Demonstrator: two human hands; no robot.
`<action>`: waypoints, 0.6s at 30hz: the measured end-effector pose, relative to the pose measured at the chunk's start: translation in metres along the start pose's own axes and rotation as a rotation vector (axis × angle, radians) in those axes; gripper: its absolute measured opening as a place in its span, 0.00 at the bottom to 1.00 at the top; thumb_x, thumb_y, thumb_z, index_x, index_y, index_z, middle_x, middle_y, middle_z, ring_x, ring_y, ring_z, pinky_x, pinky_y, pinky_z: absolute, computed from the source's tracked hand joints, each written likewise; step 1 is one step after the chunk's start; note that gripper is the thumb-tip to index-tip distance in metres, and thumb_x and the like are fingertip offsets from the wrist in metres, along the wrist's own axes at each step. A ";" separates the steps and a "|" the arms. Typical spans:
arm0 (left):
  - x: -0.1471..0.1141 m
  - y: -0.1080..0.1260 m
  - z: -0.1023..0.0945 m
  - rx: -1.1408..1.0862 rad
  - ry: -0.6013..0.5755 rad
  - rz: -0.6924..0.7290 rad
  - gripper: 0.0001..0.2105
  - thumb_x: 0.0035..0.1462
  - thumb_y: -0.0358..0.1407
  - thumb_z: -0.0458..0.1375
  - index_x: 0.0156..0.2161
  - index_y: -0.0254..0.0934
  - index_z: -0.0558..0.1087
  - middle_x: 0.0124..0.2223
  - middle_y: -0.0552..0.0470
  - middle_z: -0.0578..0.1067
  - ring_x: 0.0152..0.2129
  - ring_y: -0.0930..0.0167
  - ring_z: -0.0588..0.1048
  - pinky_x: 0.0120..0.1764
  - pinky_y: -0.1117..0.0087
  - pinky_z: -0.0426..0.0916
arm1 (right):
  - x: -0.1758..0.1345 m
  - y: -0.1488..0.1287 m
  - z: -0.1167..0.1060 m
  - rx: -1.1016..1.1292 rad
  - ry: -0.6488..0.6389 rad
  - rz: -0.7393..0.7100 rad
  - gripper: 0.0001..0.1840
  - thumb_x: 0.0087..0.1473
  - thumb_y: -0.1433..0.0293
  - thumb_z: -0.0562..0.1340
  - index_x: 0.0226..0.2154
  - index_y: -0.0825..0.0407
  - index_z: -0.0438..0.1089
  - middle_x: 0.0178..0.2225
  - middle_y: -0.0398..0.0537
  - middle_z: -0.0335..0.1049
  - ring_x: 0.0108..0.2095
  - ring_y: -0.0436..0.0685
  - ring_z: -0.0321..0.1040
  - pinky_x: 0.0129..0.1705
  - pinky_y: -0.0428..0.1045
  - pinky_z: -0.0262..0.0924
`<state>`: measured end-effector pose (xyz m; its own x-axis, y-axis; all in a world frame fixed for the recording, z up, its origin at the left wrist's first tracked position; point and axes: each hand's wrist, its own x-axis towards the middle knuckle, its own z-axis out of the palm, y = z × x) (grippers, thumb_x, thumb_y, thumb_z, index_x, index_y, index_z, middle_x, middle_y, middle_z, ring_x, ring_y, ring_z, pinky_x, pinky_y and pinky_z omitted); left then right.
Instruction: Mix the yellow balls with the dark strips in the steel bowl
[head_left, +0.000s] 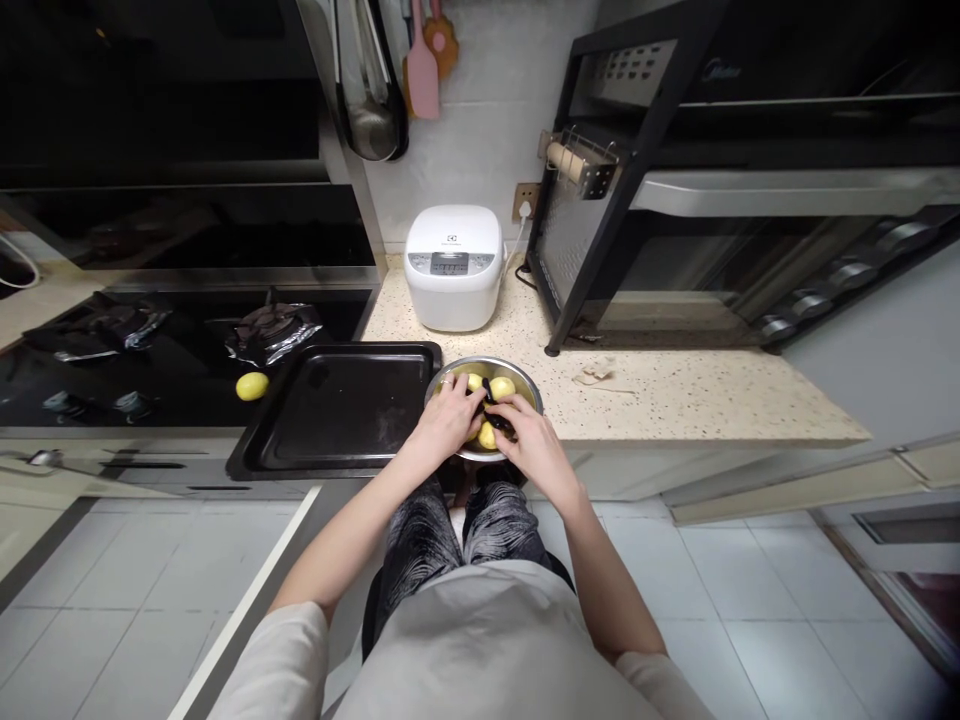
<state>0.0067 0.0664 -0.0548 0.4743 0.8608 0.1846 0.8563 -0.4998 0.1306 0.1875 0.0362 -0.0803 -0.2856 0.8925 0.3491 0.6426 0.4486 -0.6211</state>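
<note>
A round metal bowl (534, 386) sits at the counter's front edge, beside the black baking tray, with several yellow, rounded pieces (502, 387) in it that look like peeled potatoes or lemons. Over the bowl my left hand (450, 415) reaches in from the left, its fingers curled at a small black object (498, 421). From the right, my right hand (531, 440) has its fingers bent around the same black object, low among the yellow pieces. The object's kind is unclear, as the fingers cover part of it.
The black baking tray (337, 405) extends left over the edge of the gas stove (187, 360). One yellow, lemon-shaped piece (252, 386) lies on the stove. A white rice cooker (454, 270) stands behind the bowl. An oven (697, 270) on a black rack occupies the right. Below, a drawer (247, 600) stands pulled out.
</note>
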 end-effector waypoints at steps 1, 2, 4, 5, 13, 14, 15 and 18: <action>0.000 0.001 0.001 -0.001 -0.003 -0.012 0.10 0.66 0.32 0.57 0.51 0.38 0.71 0.53 0.38 0.70 0.56 0.52 0.69 0.48 0.53 0.77 | 0.000 0.001 0.002 0.037 0.016 0.008 0.19 0.58 0.77 0.62 0.50 0.49 0.78 0.53 0.53 0.74 0.44 0.59 0.78 0.49 0.55 0.74; 0.000 0.002 0.002 -0.015 -0.004 -0.023 0.09 0.67 0.31 0.56 0.51 0.38 0.71 0.53 0.39 0.70 0.55 0.53 0.69 0.48 0.54 0.77 | -0.001 0.002 0.004 0.074 0.033 0.013 0.18 0.58 0.77 0.62 0.50 0.50 0.78 0.52 0.53 0.74 0.44 0.59 0.78 0.49 0.55 0.74; 0.000 0.003 0.004 -0.058 0.003 -0.037 0.08 0.67 0.29 0.55 0.49 0.37 0.71 0.53 0.39 0.69 0.55 0.54 0.71 0.49 0.53 0.77 | -0.001 0.004 0.006 0.131 0.071 0.013 0.18 0.58 0.77 0.61 0.49 0.50 0.78 0.51 0.53 0.75 0.46 0.59 0.78 0.51 0.56 0.74; -0.001 0.003 0.005 -0.075 0.009 -0.037 0.09 0.67 0.28 0.54 0.49 0.37 0.71 0.52 0.39 0.69 0.54 0.54 0.71 0.50 0.52 0.77 | -0.002 0.005 0.007 0.149 0.090 0.009 0.18 0.58 0.77 0.61 0.49 0.50 0.79 0.51 0.53 0.76 0.47 0.60 0.77 0.52 0.56 0.74; -0.001 -0.006 0.010 -0.165 0.028 0.016 0.08 0.68 0.29 0.54 0.50 0.34 0.71 0.52 0.39 0.67 0.48 0.57 0.74 0.52 0.50 0.74 | -0.006 0.006 0.005 0.236 0.248 0.009 0.17 0.59 0.73 0.61 0.49 0.49 0.79 0.51 0.54 0.75 0.49 0.59 0.77 0.46 0.53 0.77; -0.002 -0.008 0.012 -0.213 0.044 0.020 0.08 0.68 0.29 0.55 0.50 0.34 0.71 0.52 0.40 0.67 0.48 0.58 0.74 0.53 0.50 0.74 | -0.006 0.006 0.004 0.235 0.260 0.006 0.17 0.60 0.73 0.61 0.49 0.49 0.79 0.51 0.54 0.75 0.49 0.59 0.77 0.47 0.54 0.77; -0.003 -0.010 0.014 -0.261 0.068 0.021 0.08 0.67 0.28 0.56 0.50 0.34 0.71 0.52 0.40 0.67 0.48 0.59 0.74 0.54 0.51 0.74 | -0.006 0.007 0.004 0.234 0.267 0.004 0.17 0.60 0.73 0.61 0.49 0.49 0.79 0.51 0.54 0.75 0.49 0.59 0.77 0.47 0.54 0.77; -0.008 -0.015 0.017 -0.389 0.158 -0.001 0.11 0.66 0.28 0.58 0.52 0.36 0.71 0.52 0.42 0.66 0.50 0.60 0.73 0.57 0.52 0.72 | -0.005 0.009 0.004 0.229 0.271 0.000 0.17 0.61 0.72 0.60 0.50 0.49 0.79 0.51 0.54 0.75 0.51 0.60 0.76 0.51 0.56 0.76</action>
<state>-0.0064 0.0686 -0.0749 0.4103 0.8512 0.3272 0.7012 -0.5239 0.4835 0.1915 0.0359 -0.0902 -0.0667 0.8612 0.5039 0.4573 0.4753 -0.7517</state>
